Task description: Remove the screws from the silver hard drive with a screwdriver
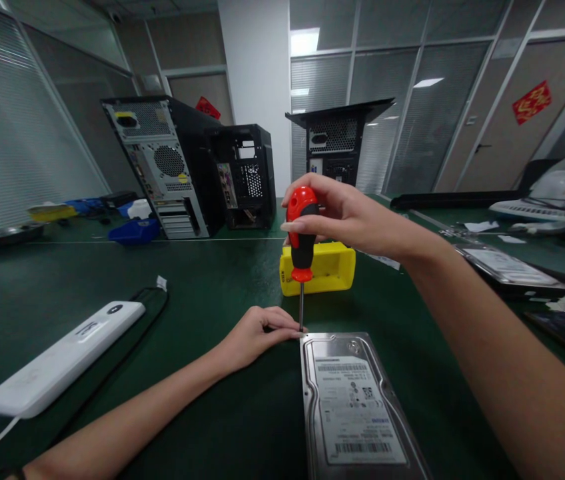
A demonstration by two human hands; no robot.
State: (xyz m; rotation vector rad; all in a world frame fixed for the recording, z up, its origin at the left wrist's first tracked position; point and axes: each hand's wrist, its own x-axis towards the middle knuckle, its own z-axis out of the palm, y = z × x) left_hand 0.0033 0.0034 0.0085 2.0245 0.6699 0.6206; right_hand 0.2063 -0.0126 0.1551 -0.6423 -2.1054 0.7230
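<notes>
Clock reference: screwdriver (pixel 304 250) tip at centre, 12 o'clock directed away from the body. Obstructed vertically at centre by the screwdriver and, above, the right hand (pixel 342 210). Blocked low at 12 to 1 o'clock by a yellow plastic bin (pixel 347 270). Passable at 10 o'clock across the green tabletop (pixel 222 280), up to an upright computer tower (pixel 192 153) and a smaller gutted case (pixel 265 167) at 11. Blocked close at 9 o'clock by the left hand (pixel 255 337); further out, by a white power strip (pixel 62 363). Restricted at 8 by the left forearm (pixel 162 403). Passable at 5 only above a flat hard disk drive (pixel 352 407). Passable at 3 low, beneath the right forearm (pixel 487 320).
</notes>
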